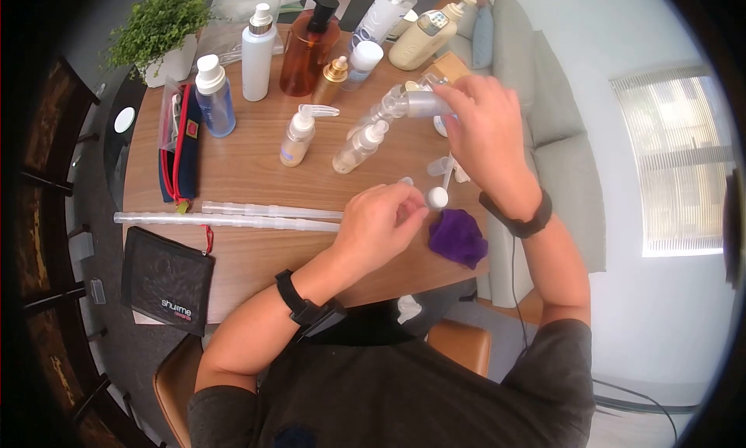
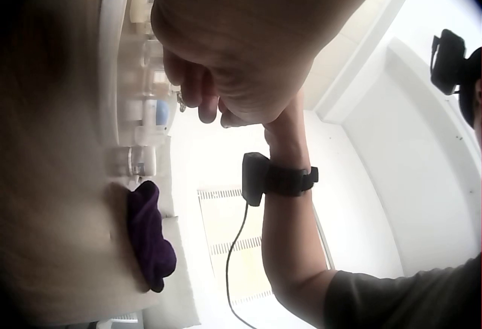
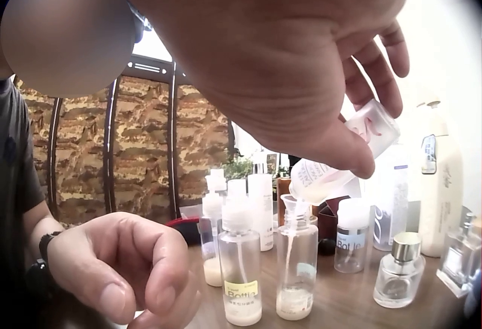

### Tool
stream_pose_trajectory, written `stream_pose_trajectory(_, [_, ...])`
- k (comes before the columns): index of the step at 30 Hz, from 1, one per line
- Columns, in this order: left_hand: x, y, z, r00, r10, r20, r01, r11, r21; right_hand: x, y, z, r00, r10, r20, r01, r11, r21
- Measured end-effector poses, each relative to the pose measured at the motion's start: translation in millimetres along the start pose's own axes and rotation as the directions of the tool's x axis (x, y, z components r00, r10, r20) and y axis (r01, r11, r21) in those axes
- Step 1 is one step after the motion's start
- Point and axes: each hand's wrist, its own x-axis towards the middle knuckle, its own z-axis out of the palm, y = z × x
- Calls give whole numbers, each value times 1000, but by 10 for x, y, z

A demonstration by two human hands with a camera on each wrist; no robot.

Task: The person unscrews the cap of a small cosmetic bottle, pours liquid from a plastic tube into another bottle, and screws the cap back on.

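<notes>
Head view: clear container (image 1: 426,104) pinched by right hand (image 1: 486,125), tilted, over far right of table (image 1: 252,164). Left hand (image 1: 378,226) held nearer, left of white cap (image 1: 437,198).
Left wrist: left hand seen loosely curled, nothing visibly gripped; purple cloth (image 2: 151,235) seen.
Right wrist: container tipped mouth-down at top of clear bottle (image 3: 296,265).

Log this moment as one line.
right hand: holds tilted container over clear bottle | left hand: looks empty, near purple cloth | clear bottle: pale liquid inside
</notes>
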Motion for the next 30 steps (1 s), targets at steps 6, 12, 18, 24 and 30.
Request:
stream_pose_trajectory(6, [-4,-13,12,1000,7,-15,-7,1000,-4,50,-4,-20,999,-51,-4,50,998,-36])
stream_pose_trajectory(12, [-2,-15,4,1000,21,-21,-21,1000,5,139,-29,-49,995,-104,-5,104,993,-61])
stream_pose_trajectory(18, [-4,3,-9,1000,3,-14,-3,1000,-3,230,-69,-95,986,-164,8,164,982,-91])
stream_pose_trajectory(24, [-10,-8,-1,1000,9,-21,-9,1000,6,318,-92,-116,972,-232,31,234,963,-137])
stream_pose_trajectory(30, [-9,-27,14,1000,3,-20,-4,1000,-3,397,-103,-150,962,-269,53,274,944,-186])
